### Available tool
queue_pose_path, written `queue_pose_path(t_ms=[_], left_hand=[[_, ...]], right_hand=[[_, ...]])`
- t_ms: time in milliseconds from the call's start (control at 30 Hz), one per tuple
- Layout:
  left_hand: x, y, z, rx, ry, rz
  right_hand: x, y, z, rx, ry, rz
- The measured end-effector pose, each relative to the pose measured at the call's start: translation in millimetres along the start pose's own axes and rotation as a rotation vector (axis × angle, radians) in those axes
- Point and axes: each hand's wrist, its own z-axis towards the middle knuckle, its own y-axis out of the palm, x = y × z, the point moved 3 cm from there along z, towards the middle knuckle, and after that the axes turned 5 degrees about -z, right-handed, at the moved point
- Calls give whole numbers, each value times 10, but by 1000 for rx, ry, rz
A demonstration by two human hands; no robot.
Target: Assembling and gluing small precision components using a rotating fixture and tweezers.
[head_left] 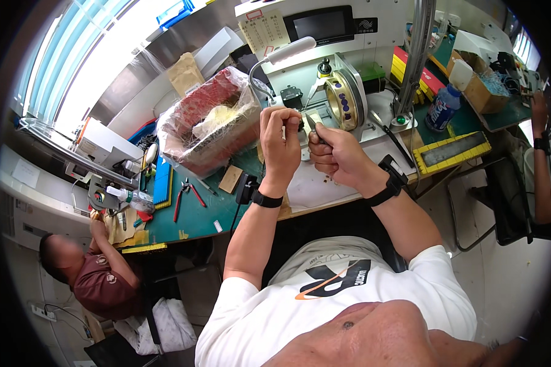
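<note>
My left hand (279, 145) is raised in front of the machine, fingers curled in a pinch. A small dark piece shows at its fingertips, too small to name. Close beside it, my right hand (344, 154) is closed in a fist around a small pointed metal tool (312, 124), whose exact kind I cannot make out. The tool's tip points up toward the left fingertips. Just beyond both hands stands a bench machine (376, 46) with a gold-coloured wheel (333, 103) bearing dark oval marks on its rim. A white gooseneck lamp (292, 50) arches above.
Left of my hands sits a plastic-lined bin (205, 144). Red-handled pliers (179, 200) and a brown square (230, 179) lie on the green table (211, 214). To the right are a blue bottle (443, 108) and a yellow-edged block (452, 152). Another person (98, 272) works at left.
</note>
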Motion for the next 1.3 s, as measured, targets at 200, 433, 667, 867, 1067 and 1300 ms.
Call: queue_pose_path(t_ms=[200, 433, 667, 867, 1067, 1300], left_hand=[[-38, -480, 180, 189, -302, -177], [-127, -1035, 554, 327, 31, 772], [428, -736, 399, 148, 280, 484], [1885, -657, 367, -179, 680, 158], [2335, -656, 425, -318, 704, -88], [2211, -748, 616, -145, 483, -327]], right_hand=[[-36, -227, -554, 355, -380, -1114], [-274, -456, -1151, 878, -818, -1983], [-317, 328, -1042, 385, -1085, -1580], [-384, 587, -1102, 310, -1158, -1546], [-323, 608, -1127, 307, -1116, -1537], [-288, 557, -1054, 293, -1039, -1445]])
